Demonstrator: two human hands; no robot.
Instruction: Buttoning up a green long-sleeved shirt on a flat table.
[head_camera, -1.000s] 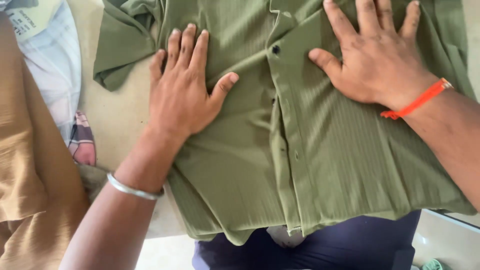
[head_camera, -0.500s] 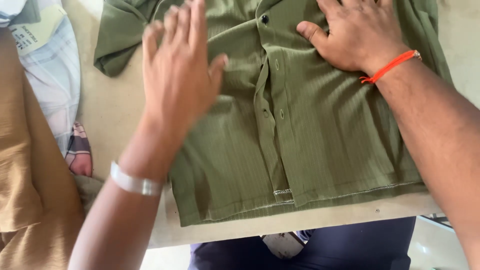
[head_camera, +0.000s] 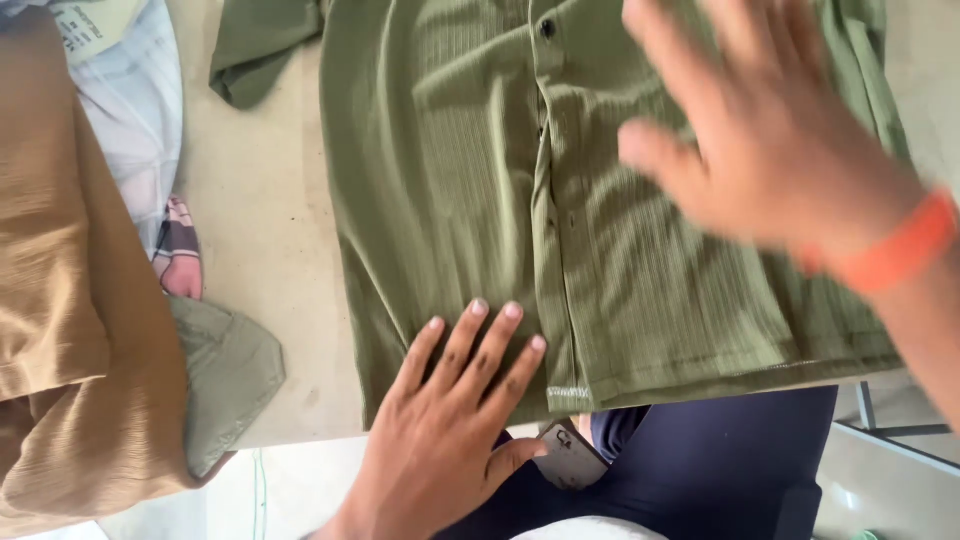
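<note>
From the head view, the olive-green button-up shirt (head_camera: 600, 200) lies front-up and spread on the worktop (head_camera: 270, 250), its hem at the near edge. Your left hand (head_camera: 450, 430) rests flat on that hem, fingers (head_camera: 478, 335) spread apart and gripping nothing. Your right hand (head_camera: 770, 150) hovers blurred over the right half, fingers open. You seem mid-smoothing; pressing the right side flat looks due next. A tan garment (head_camera: 70, 300) lies left.

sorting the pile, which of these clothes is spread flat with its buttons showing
The olive green shirt in the middle: it lies flat on the table, button placket up, left hand on its hem. The tan garment at the left is bunched, no buttons visible.
</note>
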